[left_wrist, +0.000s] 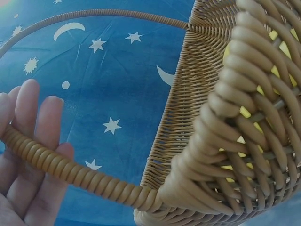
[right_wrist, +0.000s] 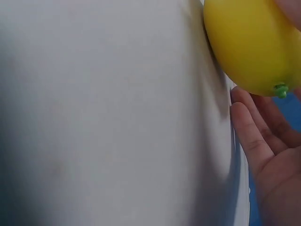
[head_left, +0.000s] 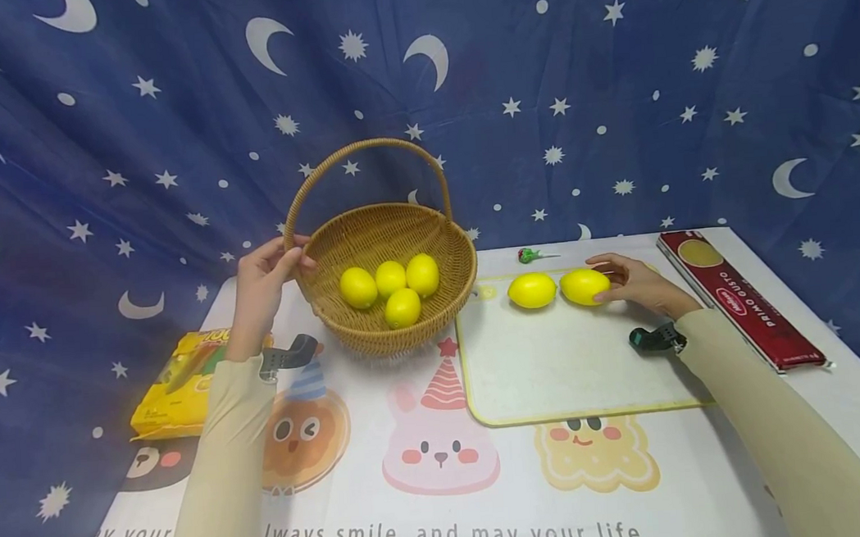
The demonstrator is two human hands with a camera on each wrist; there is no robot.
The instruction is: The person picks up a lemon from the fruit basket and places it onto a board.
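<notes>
A wicker basket (head_left: 386, 343) stands left of the white board (head_left: 569, 367) and hides its back left corner in the head view; four lemons (head_left: 403, 309) lie inside the basket. The left hand (head_left: 262, 283) grips the lower left end of the basket's handle (head_left: 363, 145). Farther left of the board is a yellow bag (head_left: 178, 382), beyond its back edge a small red flower (head_left: 527, 255) with a green stem, and to its right a dark red packet (head_left: 742, 299). A second lemon (head_left: 532, 291), on the board's back part, lies between the basket and the held lemon (head_left: 583, 286). The board's yellow rim runs along its left and front sides, the right sleeve (head_left: 771, 412) covering its front right corner; white surface stretches from both lemons to that front rim. The right hand (head_left: 641, 284) holds the held lemon between thumb and fingers at the board's back. This lemon's long axis runs left to right, roughly along the board's back edge; its green nub faces the right wrist camera.
</notes>
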